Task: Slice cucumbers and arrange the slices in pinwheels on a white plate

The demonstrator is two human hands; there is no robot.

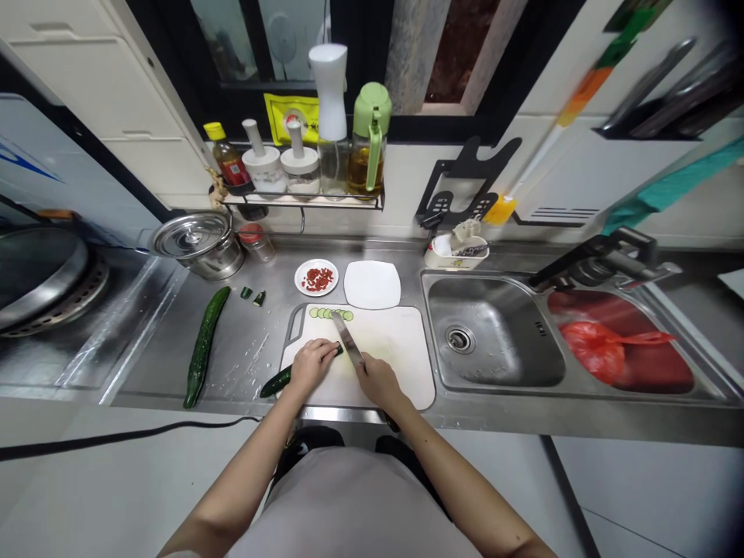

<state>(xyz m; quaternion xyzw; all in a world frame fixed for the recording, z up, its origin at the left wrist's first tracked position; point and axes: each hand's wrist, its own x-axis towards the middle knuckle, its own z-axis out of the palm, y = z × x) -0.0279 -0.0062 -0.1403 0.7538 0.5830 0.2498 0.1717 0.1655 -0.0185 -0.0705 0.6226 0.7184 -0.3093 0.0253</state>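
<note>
My left hand [312, 364] is curled over a dark green cucumber [275, 381] that lies across the near left of the white cutting board [401, 349]. My right hand [377, 380] grips the handle of a knife [347, 338], whose blade angles up and left and meets the cucumber's cut end by my left fingertips. A short row of pale cucumber slices [331, 314] lies along the board's far edge.
A whole cucumber [203, 345] and two cut ends [253, 295] lie on the wet steel counter to the left. Behind the board stand a plate of red pieces [316, 277] and a white dish [372, 284]. A double sink [494, 341] is on the right, a lidded pot [198, 242] on the left.
</note>
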